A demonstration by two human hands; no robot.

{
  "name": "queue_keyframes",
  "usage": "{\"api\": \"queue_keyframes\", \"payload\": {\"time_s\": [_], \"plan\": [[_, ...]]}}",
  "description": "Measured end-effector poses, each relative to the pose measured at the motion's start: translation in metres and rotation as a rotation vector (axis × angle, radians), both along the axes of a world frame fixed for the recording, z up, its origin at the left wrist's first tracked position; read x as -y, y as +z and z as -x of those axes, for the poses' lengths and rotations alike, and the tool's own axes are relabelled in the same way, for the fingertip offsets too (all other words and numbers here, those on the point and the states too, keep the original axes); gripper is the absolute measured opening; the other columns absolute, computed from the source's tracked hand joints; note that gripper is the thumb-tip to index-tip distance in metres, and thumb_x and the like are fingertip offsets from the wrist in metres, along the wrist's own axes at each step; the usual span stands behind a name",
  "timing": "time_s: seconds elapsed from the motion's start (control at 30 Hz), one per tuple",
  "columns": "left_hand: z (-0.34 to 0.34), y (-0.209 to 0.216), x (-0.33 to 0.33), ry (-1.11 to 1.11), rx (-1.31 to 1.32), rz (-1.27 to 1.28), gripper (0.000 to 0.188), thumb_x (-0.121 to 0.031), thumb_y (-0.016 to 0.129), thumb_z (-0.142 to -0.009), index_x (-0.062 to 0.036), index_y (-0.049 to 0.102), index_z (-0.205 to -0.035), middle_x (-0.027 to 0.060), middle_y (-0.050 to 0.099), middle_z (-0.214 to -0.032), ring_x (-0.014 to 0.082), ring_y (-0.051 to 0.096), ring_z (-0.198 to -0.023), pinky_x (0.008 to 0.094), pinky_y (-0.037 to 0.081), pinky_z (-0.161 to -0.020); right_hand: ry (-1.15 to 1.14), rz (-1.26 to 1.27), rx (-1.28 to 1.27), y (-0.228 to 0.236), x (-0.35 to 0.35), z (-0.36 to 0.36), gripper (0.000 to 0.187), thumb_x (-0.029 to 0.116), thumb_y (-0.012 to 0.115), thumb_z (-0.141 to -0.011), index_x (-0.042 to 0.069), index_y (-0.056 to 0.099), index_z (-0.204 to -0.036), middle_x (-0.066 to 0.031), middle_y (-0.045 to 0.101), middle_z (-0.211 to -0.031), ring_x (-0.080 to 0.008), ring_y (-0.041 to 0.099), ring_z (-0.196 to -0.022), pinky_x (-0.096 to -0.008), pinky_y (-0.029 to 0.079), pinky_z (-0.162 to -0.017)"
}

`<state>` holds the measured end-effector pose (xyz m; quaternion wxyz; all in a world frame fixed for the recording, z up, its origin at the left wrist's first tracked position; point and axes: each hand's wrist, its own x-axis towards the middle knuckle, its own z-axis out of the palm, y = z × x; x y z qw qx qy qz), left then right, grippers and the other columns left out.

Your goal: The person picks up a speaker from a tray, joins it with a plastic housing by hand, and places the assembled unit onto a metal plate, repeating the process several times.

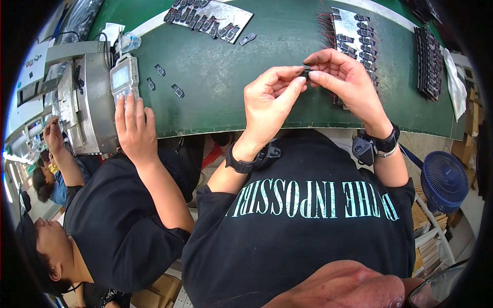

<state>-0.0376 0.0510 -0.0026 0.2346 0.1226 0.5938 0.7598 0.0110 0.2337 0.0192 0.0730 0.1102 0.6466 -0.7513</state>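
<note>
Above the green table, my two hands meet at the fingertips around a small black part. My left hand pinches it from the left with thumb and forefinger. From the other side, the thumb and fingers of my right hand close on the same piece, and the fingertips cover much of it. Just behind my right hand lies a white board with rows of small black parts and thin red wires. A single loose black part rests farther back.
Another white board of black parts lies at the back. Several loose parts sit to the left. A co-worker's hand touches a handheld controller beside a metal machine. Stacked black parts and a blue fan are right.
</note>
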Motion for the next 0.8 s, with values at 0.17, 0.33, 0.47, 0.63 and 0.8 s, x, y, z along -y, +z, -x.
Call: {"api": "queue_keyframes", "payload": {"time_s": [0.17, 0.33, 0.47, 0.63, 0.8], "plan": [[-0.004, -0.011, -0.006, 0.010, -0.066, 0.015, 0.021, 0.002, 0.068, -0.090, 0.0061, 0.066, -0.111, 0.0122, 0.070, -0.108, 0.0149, 0.071, -0.092, 0.0252, 0.058, -0.083, 0.014, -0.197, -0.123, -0.006, 0.006, -0.005, 0.029, 0.004, 0.064, -0.094, 0.001, 0.057, -0.121, -0.0034, 0.064, -0.102, -0.0094, 0.061, -0.094, -0.0247, 0.051, -0.086], [-0.008, 0.000, -0.010, 0.005, -0.130, 0.176, 0.023, 0.001, 0.067, -0.090, 0.0039, 0.065, -0.112, 0.0138, 0.068, -0.111, 0.0174, 0.071, -0.093, 0.0267, 0.058, -0.083, -0.002, -0.591, -0.119, 0.009, 0.006, -0.006, 0.031, 0.003, 0.066, -0.090, 0.001, 0.059, -0.121, -0.0031, 0.065, -0.096, -0.0104, 0.062, -0.090, -0.0266, 0.051, -0.084], [-0.005, 0.004, -0.005, -0.019, -0.157, 0.196, 0.024, 0.000, 0.065, -0.091, 0.0024, 0.063, -0.115, 0.0133, 0.066, -0.117, 0.0185, 0.070, -0.097, 0.0276, 0.057, -0.083, -0.111, -0.761, -0.128, 0.013, -0.047, 0.008, 0.023, 0.006, 0.066, -0.090, 0.001, 0.064, -0.112, -0.0032, 0.067, -0.093, -0.0107, 0.062, -0.088, -0.0266, 0.051, -0.083], [-0.006, -0.003, -0.004, -0.110, -0.189, 0.192, 0.023, -0.001, 0.061, -0.096, 0.0018, 0.062, -0.119, 0.0111, 0.063, -0.125, 0.0191, 0.069, -0.104, 0.0280, 0.056, -0.085, -0.188, -0.963, -0.075, -0.002, -0.085, 0.029, 0.015, 0.012, 0.067, -0.091, 0.003, 0.070, -0.102, -0.0052, 0.069, -0.093, -0.0143, 0.063, -0.089, -0.0288, 0.050, -0.083], [-0.003, -0.008, -0.001, -0.117, -0.221, 0.216, 0.019, -0.001, 0.060, -0.096, 0.0022, 0.065, -0.115, 0.0114, 0.063, -0.125, 0.0198, 0.069, -0.103, 0.0278, 0.057, -0.084, -0.172, -1.219, -0.250, -0.015, -0.093, 0.027, 0.016, 0.014, 0.067, -0.091, 0.005, 0.071, -0.104, -0.0065, 0.070, -0.096, -0.0209, 0.063, -0.094, -0.0331, 0.049, -0.086]]}}
